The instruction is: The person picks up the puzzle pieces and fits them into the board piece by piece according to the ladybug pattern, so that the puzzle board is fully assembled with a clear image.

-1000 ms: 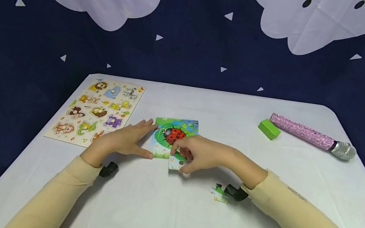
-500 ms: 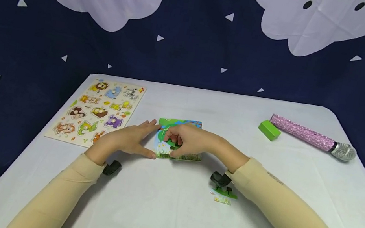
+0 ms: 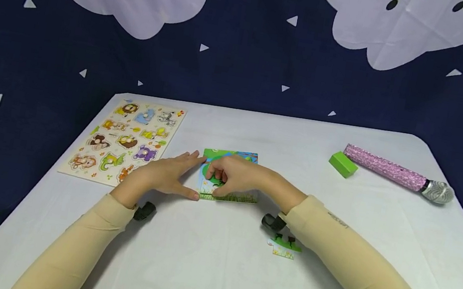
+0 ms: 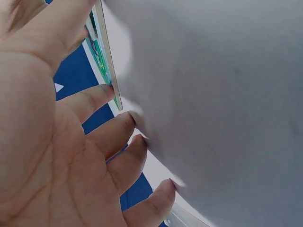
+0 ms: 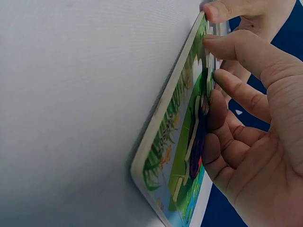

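Note:
The jigsaw board [image 3: 245, 198], with a ladybug picture and grass along its near edge, lies at the table's middle. My left hand [image 3: 166, 174] rests against its left edge, thumb and fingers straight and spread. Over the board's lower left, my right hand [image 3: 239, 175] pinches a jigsaw piece [image 5: 207, 78] between thumb and curled fingers, right at the board's surface. Much of the picture is hidden beneath this hand in the head view. In the right wrist view, the near lower part of the board shows the base print beside raised piece edges.
Loose puzzle material [image 3: 283, 253], green and white, lies under the right wrist's camera. An animal peg puzzle [image 3: 122, 142] sits at the far left. A green block [image 3: 343, 164] and a pink glittery microphone [image 3: 386, 169] lie at the back right. A dark patterned curtain hangs behind.
My right hand has carried the piece left and away from me, from the board's near edge onto its lower left. The left hand stays at the board's left edge.

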Demonstrator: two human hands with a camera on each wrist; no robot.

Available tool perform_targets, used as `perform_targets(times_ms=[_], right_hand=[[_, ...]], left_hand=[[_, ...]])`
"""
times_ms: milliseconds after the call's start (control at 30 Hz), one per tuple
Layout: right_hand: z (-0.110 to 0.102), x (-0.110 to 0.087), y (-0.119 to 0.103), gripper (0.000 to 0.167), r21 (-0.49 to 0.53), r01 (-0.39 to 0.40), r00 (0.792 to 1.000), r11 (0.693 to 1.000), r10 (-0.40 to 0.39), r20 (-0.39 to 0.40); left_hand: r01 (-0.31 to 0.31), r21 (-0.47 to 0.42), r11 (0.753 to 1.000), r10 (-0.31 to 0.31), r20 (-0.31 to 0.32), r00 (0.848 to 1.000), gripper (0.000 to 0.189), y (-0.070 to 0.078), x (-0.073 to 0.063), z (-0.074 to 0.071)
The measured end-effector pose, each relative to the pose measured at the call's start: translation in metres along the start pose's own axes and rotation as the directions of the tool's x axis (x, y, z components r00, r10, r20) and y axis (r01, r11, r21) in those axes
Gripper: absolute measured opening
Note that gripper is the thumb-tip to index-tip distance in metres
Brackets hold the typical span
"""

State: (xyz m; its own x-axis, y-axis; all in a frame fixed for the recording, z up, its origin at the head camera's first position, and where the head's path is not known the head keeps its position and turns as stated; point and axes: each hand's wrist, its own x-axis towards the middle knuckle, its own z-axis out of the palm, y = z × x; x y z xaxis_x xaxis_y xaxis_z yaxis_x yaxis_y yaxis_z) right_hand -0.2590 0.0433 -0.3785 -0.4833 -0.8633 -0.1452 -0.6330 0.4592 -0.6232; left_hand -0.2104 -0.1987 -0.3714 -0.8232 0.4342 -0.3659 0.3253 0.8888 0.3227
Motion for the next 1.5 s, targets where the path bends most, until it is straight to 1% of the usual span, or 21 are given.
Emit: perform_targets(times_ms=[233, 433, 633, 900, 1100, 1333, 1400, 1500], right_hand=[[0.0, 0.002, 0.002, 0.035, 0.009, 0.003, 1.0, 1.0, -0.003, 0.008], [-0.001, 0.005, 0.004, 0.036, 0.024, -0.022, 1.0, 0.999, 0.022, 0.02], [-0.002, 0.005, 0.002, 0.033, 0.017, -0.038, 0.999, 0.999, 0.037, 0.02], [-0.001, 0.005, -0.002, 0.032, -0.006, -0.045, 0.999, 0.999, 0.045, 0.004], [0.001, 0.003, -0.003, 0.031, 0.005, -0.051, 0.999, 0.999, 0.051, -0.015], [0.005, 0.002, -0.007, 0.04, -0.012, -0.096, 0.994, 0.995, 0.095, -0.061], [0.005, 0.001, -0.007, 0.039, -0.012, -0.105, 0.992, 0.994, 0.104, -0.069], [0.005, 0.0, -0.007, 0.036, -0.025, -0.095, 0.993, 0.995, 0.093, -0.074]], left_hand=[[-0.014, -0.027, 1.0, 0.013, -0.003, 1.0, 0.109, -0.002, 0.0, 0.001], [-0.02, -0.031, 0.999, 0.02, 0.003, 1.0, 0.108, -0.003, 0.002, 0.0], [-0.008, -0.04, 0.999, 0.009, 0.009, 1.0, 0.109, -0.003, 0.001, 0.0], [-0.005, -0.044, 0.999, 0.005, 0.007, 1.0, 0.109, -0.004, 0.0, 0.0], [-0.011, -0.062, 0.998, 0.012, 0.006, 1.0, 0.109, -0.003, -0.001, 0.0], [-0.013, -0.065, 0.998, 0.013, 0.001, 1.0, 0.108, -0.005, -0.001, 0.002], [-0.011, -0.067, 0.998, 0.011, 0.001, 1.0, 0.108, -0.005, -0.001, 0.002], [-0.008, -0.07, 0.998, 0.009, 0.002, 1.0, 0.108, -0.004, -0.001, 0.002]])
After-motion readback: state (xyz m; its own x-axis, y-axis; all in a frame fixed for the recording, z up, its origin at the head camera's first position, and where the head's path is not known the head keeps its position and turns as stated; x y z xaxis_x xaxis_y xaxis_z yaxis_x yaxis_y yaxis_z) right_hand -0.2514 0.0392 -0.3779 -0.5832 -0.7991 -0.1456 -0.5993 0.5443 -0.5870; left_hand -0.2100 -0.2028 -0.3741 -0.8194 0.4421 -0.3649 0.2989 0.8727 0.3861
